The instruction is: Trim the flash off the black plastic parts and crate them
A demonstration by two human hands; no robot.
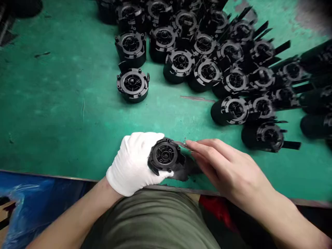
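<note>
My left hand (133, 162), in a white glove, is wrapped round a black round plastic housing (166, 157) held just above the near edge of the green table (64, 103). My bare right hand (220, 166) pinches a thin metal blade or pick (181, 143) whose tip rests at the housing's upper right rim. The housing's ribbed circular face points up at me. A black tab of the part sticks out under my right fingers.
Several identical black housings (207, 55) lie heaped across the back and right of the table. One housing (132, 84) stands alone at centre left. A thin sliver (197, 99) lies on the mat. Blue plastic sheeting (33, 204) sits below the table edge at left.
</note>
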